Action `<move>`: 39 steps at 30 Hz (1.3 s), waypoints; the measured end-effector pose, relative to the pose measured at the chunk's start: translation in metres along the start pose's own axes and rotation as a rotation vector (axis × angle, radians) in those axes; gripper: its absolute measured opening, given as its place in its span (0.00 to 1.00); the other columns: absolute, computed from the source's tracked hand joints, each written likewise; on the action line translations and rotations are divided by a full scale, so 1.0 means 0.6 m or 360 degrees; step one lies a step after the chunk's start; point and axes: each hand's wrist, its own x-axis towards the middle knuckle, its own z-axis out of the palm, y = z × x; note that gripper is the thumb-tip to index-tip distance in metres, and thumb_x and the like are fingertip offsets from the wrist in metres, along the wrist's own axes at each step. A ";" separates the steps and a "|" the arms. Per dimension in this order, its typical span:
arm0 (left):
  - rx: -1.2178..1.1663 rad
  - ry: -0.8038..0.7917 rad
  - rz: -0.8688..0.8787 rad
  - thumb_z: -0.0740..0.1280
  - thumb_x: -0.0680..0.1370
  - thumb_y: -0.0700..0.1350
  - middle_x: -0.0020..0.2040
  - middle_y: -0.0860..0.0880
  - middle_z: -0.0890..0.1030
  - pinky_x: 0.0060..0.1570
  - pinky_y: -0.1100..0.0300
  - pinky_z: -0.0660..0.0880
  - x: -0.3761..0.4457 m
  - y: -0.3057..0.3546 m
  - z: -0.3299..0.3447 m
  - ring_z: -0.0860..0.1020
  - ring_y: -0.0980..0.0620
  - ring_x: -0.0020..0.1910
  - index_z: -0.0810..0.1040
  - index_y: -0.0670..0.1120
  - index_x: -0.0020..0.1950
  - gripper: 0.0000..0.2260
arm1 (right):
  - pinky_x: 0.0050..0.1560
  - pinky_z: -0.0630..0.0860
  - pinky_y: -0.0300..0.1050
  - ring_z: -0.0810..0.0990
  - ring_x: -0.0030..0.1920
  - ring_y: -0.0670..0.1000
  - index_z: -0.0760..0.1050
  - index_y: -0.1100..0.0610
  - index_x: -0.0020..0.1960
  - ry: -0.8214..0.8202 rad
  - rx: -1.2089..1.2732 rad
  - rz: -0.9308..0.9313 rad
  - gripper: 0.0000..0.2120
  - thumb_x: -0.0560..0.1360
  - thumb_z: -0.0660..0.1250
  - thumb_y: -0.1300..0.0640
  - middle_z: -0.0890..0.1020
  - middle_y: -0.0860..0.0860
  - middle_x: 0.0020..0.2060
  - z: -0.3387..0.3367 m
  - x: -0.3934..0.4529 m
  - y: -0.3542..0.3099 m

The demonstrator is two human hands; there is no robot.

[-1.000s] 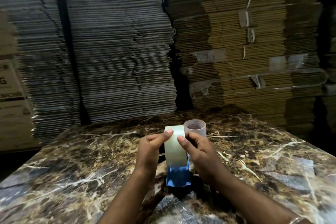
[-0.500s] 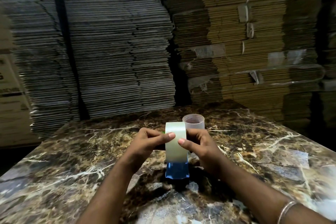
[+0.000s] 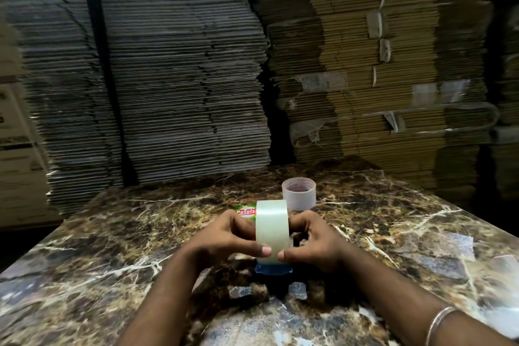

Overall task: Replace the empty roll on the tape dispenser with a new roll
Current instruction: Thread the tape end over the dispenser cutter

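Head view: a new tape roll is held on edge over the blue dispenser between the left hand and right hand, thumbs pressed on it, while the empty core stands hollow just beyond on the marble table.

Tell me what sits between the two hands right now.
In the head view, the new tape roll stands on edge between the left hand and right hand, both touching it, above the blue dispenser.
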 end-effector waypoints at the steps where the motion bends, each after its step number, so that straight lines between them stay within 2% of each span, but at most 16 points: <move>1: 0.0031 -0.0024 -0.0002 0.78 0.65 0.38 0.46 0.33 0.84 0.41 0.57 0.73 -0.001 -0.003 -0.001 0.79 0.47 0.41 0.87 0.42 0.39 0.04 | 0.47 0.82 0.52 0.85 0.49 0.55 0.84 0.62 0.47 0.0013 -0.0094 0.0003 0.20 0.60 0.78 0.53 0.86 0.57 0.47 0.000 0.000 0.003; 3: 0.0049 -0.0040 0.0015 0.78 0.65 0.38 0.50 0.31 0.83 0.44 0.54 0.72 -0.001 -0.006 -0.003 0.79 0.46 0.43 0.87 0.43 0.41 0.06 | 0.47 0.81 0.48 0.84 0.48 0.50 0.85 0.60 0.47 0.0017 -0.0213 -0.0057 0.20 0.60 0.77 0.50 0.86 0.52 0.45 -0.001 -0.001 0.004; 7: 0.0021 -0.0040 0.0028 0.78 0.66 0.39 0.52 0.29 0.82 0.45 0.50 0.72 -0.002 -0.007 -0.004 0.79 0.43 0.45 0.88 0.44 0.42 0.07 | 0.45 0.79 0.40 0.82 0.46 0.43 0.85 0.57 0.47 0.0023 -0.0320 -0.0136 0.13 0.65 0.78 0.53 0.86 0.50 0.44 -0.004 -0.005 -0.009; 10: 0.0030 -0.0040 0.0023 0.78 0.66 0.37 0.51 0.34 0.84 0.42 0.57 0.75 -0.002 -0.010 -0.007 0.80 0.47 0.43 0.88 0.45 0.43 0.07 | 0.38 0.76 0.47 0.81 0.40 0.45 0.85 0.61 0.46 0.0077 -0.0209 -0.0184 0.19 0.68 0.73 0.44 0.86 0.55 0.42 0.003 -0.007 -0.014; 13: 0.0020 -0.0060 -0.0028 0.77 0.67 0.36 0.48 0.38 0.84 0.39 0.61 0.76 -0.003 -0.008 -0.007 0.81 0.50 0.42 0.88 0.45 0.43 0.07 | 0.36 0.76 0.46 0.80 0.37 0.41 0.85 0.61 0.45 0.0157 -0.0261 -0.0198 0.19 0.69 0.72 0.45 0.86 0.54 0.39 0.011 -0.006 -0.017; 16: -0.0182 0.0044 -0.0056 0.77 0.65 0.46 0.42 0.47 0.87 0.42 0.64 0.78 -0.003 -0.004 -0.001 0.84 0.54 0.42 0.88 0.46 0.41 0.07 | 0.34 0.73 0.34 0.80 0.35 0.38 0.86 0.58 0.44 0.0151 -0.0294 -0.0238 0.11 0.69 0.75 0.50 0.85 0.44 0.35 0.012 -0.006 -0.019; 18: -0.0398 0.0179 -0.0136 0.71 0.71 0.57 0.46 0.47 0.87 0.49 0.61 0.78 0.002 -0.002 0.001 0.85 0.53 0.48 0.86 0.43 0.47 0.18 | 0.36 0.73 0.31 0.82 0.38 0.38 0.86 0.57 0.45 0.0127 -0.0326 -0.0243 0.10 0.69 0.76 0.51 0.84 0.41 0.36 0.012 -0.007 -0.020; 19: -0.0391 0.0208 -0.0180 0.67 0.74 0.60 0.49 0.45 0.87 0.52 0.59 0.78 0.005 -0.001 0.002 0.85 0.50 0.50 0.85 0.42 0.51 0.22 | 0.38 0.75 0.32 0.83 0.40 0.39 0.86 0.56 0.45 0.0124 -0.0351 -0.0246 0.10 0.68 0.76 0.50 0.85 0.42 0.37 0.013 -0.006 -0.020; 20: -0.0383 0.0232 -0.0207 0.66 0.74 0.61 0.47 0.44 0.87 0.50 0.58 0.79 0.007 0.001 0.004 0.85 0.49 0.48 0.85 0.40 0.49 0.24 | 0.40 0.78 0.35 0.83 0.42 0.40 0.86 0.56 0.45 0.0110 -0.0373 -0.0259 0.11 0.67 0.77 0.50 0.85 0.43 0.39 0.013 -0.006 -0.021; 22: -0.0394 0.0241 -0.0210 0.68 0.72 0.56 0.36 0.46 0.85 0.37 0.63 0.77 0.012 0.002 0.007 0.83 0.52 0.36 0.84 0.41 0.35 0.19 | 0.44 0.82 0.41 0.84 0.44 0.42 0.85 0.57 0.45 0.0070 -0.0405 -0.0337 0.12 0.65 0.77 0.52 0.86 0.46 0.42 0.017 -0.005 -0.020; 23: -0.0396 0.0242 -0.0210 0.69 0.72 0.53 0.33 0.47 0.84 0.34 0.65 0.75 0.014 0.001 0.008 0.81 0.53 0.33 0.83 0.41 0.32 0.17 | 0.44 0.82 0.43 0.84 0.44 0.43 0.85 0.58 0.45 0.0065 -0.0430 -0.0376 0.12 0.65 0.78 0.52 0.86 0.47 0.43 0.019 -0.004 -0.017; 25: -0.0409 0.0249 -0.0211 0.73 0.72 0.51 0.35 0.44 0.84 0.33 0.64 0.75 0.014 -0.001 0.005 0.81 0.51 0.34 0.84 0.38 0.38 0.15 | 0.42 0.82 0.47 0.84 0.43 0.43 0.84 0.57 0.44 0.0088 -0.0502 -0.0435 0.13 0.65 0.79 0.51 0.86 0.47 0.42 0.027 -0.002 -0.011; 29: -0.0515 0.0323 -0.0256 0.74 0.66 0.53 0.40 0.36 0.82 0.34 0.60 0.75 0.019 -0.012 -0.002 0.80 0.45 0.35 0.84 0.33 0.45 0.22 | 0.40 0.79 0.49 0.83 0.41 0.42 0.82 0.55 0.43 0.0147 -0.0689 -0.0506 0.18 0.65 0.77 0.41 0.86 0.45 0.40 0.032 0.001 -0.003; 32: -0.0620 0.0383 -0.0245 0.72 0.66 0.50 0.44 0.32 0.81 0.34 0.57 0.75 0.024 -0.018 0.001 0.80 0.42 0.38 0.81 0.28 0.50 0.25 | 0.36 0.77 0.47 0.80 0.36 0.42 0.81 0.54 0.38 0.0175 -0.0739 -0.0590 0.22 0.65 0.74 0.35 0.84 0.45 0.35 0.031 -0.004 -0.014; 36: -0.0854 0.0586 -0.0260 0.78 0.55 0.48 0.49 0.27 0.81 0.41 0.51 0.77 0.026 -0.029 0.005 0.80 0.37 0.41 0.78 0.28 0.56 0.36 | 0.30 0.72 0.49 0.75 0.29 0.46 0.76 0.55 0.32 0.0533 -0.0663 -0.0651 0.22 0.74 0.67 0.39 0.78 0.47 0.27 0.024 -0.008 -0.021; 39: -0.1018 0.0693 -0.0277 0.74 0.57 0.45 0.41 0.32 0.82 0.36 0.53 0.78 0.023 -0.035 0.009 0.81 0.39 0.34 0.75 0.26 0.58 0.34 | 0.27 0.69 0.47 0.72 0.27 0.45 0.72 0.53 0.32 0.1060 -0.0469 -0.0434 0.19 0.77 0.62 0.45 0.75 0.48 0.26 0.012 -0.005 -0.025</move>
